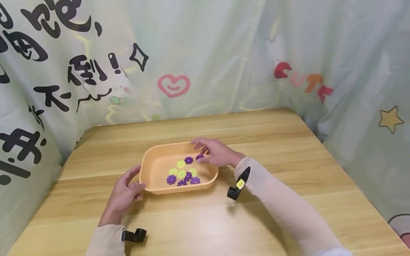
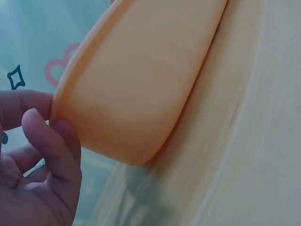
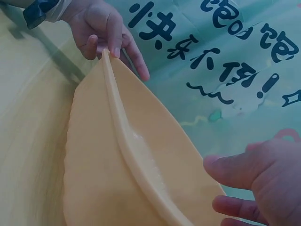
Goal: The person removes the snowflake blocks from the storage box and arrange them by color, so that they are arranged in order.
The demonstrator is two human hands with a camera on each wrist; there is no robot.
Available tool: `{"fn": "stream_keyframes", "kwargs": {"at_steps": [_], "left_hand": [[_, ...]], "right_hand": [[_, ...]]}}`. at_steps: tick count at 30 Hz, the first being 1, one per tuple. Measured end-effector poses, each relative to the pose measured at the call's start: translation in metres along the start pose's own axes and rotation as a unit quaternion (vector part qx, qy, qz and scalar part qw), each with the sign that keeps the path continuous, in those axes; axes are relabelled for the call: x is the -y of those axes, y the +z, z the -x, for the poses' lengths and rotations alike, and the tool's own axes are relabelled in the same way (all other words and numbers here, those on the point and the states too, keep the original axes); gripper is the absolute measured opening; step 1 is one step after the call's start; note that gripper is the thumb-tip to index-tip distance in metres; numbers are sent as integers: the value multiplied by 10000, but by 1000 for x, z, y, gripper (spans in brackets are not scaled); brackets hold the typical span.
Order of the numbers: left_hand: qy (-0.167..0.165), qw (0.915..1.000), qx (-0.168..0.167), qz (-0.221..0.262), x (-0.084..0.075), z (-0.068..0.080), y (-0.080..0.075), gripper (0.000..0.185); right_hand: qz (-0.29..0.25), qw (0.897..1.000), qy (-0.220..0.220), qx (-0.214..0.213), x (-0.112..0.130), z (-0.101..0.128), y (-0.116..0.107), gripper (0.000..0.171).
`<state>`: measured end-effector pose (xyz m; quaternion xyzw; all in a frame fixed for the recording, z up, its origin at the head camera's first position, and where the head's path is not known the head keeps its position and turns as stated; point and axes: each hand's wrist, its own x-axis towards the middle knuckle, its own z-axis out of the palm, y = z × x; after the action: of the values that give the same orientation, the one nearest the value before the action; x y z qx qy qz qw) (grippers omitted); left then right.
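Observation:
An orange plastic basin (image 1: pixel 148 174) sits on the wooden table, seen from outside in the left wrist view as its wall (image 2: pixel 141 84). Several yellow notched plastic discs (image 1: pixel 182 174) and purple ones (image 1: pixel 171 179) lie loosely in it, mostly toward the right half. My left hand (image 1: pixel 123 193) pinches the basin's left end at the rim, thumb and fingers on either side. Over the far right part of the basin, my right hand (image 1: pixel 221 153) hovers with spread, slightly bent fingers near a purple disc (image 1: pixel 200 156). No disc shows in its grasp.
The wooden table (image 1: pixel 205 217) extends around the basin. A pale printed curtain (image 1: pixel 211 53) hangs behind and at both sides. Black camera mounts (image 1: pixel 136 235) sit on the wrists.

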<state>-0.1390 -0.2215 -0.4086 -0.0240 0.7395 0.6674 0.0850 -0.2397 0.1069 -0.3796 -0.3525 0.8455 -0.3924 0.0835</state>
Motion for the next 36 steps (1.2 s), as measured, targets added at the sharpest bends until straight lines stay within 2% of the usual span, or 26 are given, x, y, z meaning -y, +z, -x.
{"fn": "stream_keyframes", "kwargs": {"at_steps": [9, 13, 19, 26, 32, 36], "left_hand": [[66, 9999, -14, 138, 3, 0, 0, 69], [39, 9998, -26, 197, 3, -2, 1, 69], [-98, 9997, -63, 222, 4, 2, 1, 69], [-3, 9995, -44, 305, 5, 2, 0, 70], [-7, 9991, -99, 421, 7, 1, -1, 69], [58, 9986, -80, 521, 9, -1, -1, 70]], "right_hand": [[422, 9980, 133, 445, 8, -14, 0, 54], [354, 9984, 157, 422, 10, -18, 1, 53], [273, 9973, 156, 660, 8, -24, 8, 48], [378, 9964, 193, 741, 11, -33, 7, 46], [398, 9941, 32, 1005, 10, -43, 6, 44], [269, 9925, 72, 1194, 7, -49, 6, 44]]}}
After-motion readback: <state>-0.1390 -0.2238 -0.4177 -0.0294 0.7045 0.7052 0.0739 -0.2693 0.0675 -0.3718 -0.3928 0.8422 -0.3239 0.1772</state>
